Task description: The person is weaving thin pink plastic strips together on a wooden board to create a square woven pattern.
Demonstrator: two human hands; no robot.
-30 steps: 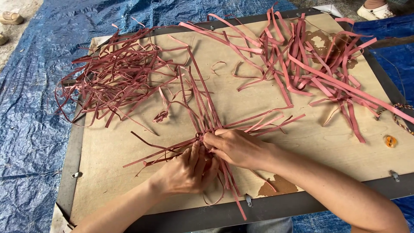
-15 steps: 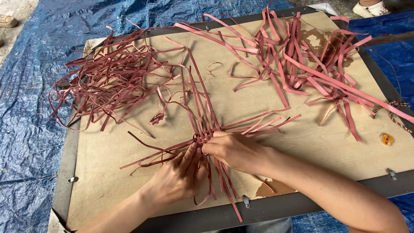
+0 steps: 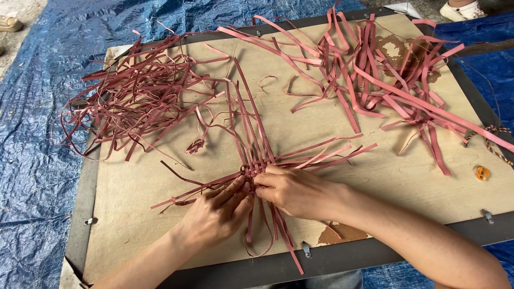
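A small woven patch of dark pink strips lies near the front middle of a plywood board, with loose strip ends fanning out in all directions. My left hand pinches strips at the patch's lower left edge. My right hand presses and grips strips at its lower right edge, fingertips meeting the left hand's. Several strip ends run under both hands toward the board's front edge.
A tangled pile of thin pink strips lies at the board's back left, a pile of wider strips at the back right. A small orange object sits near the right edge. A blue tarp surrounds the board. A white shoe shows at top right.
My left hand has slid up so its fingertips reach the woven patch. My right hand stays on the strips with little movement.
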